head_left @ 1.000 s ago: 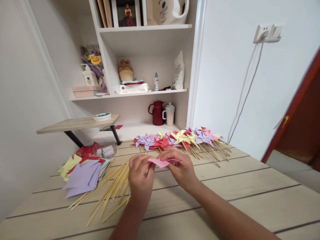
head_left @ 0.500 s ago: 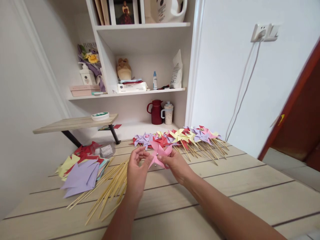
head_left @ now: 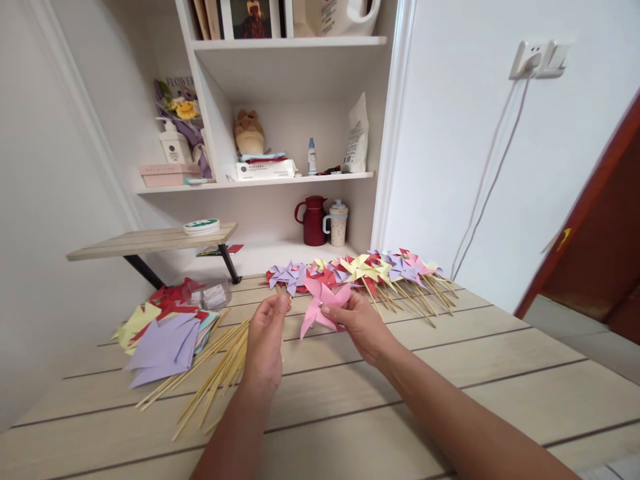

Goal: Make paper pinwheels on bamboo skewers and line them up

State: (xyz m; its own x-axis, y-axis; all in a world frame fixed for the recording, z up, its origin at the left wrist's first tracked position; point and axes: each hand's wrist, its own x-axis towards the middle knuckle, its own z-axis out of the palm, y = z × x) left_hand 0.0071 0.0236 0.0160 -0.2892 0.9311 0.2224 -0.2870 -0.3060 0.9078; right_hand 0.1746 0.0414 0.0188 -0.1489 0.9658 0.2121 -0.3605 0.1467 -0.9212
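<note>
- Since a second ago, both hands have lifted off the table; the pink pinwheel [head_left: 323, 305], then lying flat between the fingers, now stands tilted up with its face toward the camera.
- Right hand [head_left: 361, 325]: fingers closed on the pinwheel, thumb pressed at its centre, other fingers behind.
- Left hand [head_left: 267, 337]: just left of the pinwheel, fingertips pinched together, not touching the paper; whether they hold anything cannot be told.
- Pinwheel: in the air above the table [head_left: 500, 373], near its middle, in front of the finished row.
- Finished pinwheels [head_left: 357, 272]: row of purple, red, yellow and pink ones on sticks, lying along the far edge of the table.
- Sticks [head_left: 220, 370]: loose bundle of bare bamboo ones, lying on the table just left of the left hand.
- Paper squares [head_left: 163, 333]: heap of purple, yellow and red cut pieces, left of the sticks.
- Clear box [head_left: 214, 295]: small, behind the paper squares.
- Shelf unit [head_left: 290, 177]: against the wall beyond the table, bearing a red jug [head_left: 313, 221], a cup [head_left: 339, 225], a white bag [head_left: 356, 140] and a pump bottle [head_left: 173, 144].
- Riser [head_left: 150, 241]: low wooden stand at far left, with a tape roll [head_left: 202, 227] on top.
</note>
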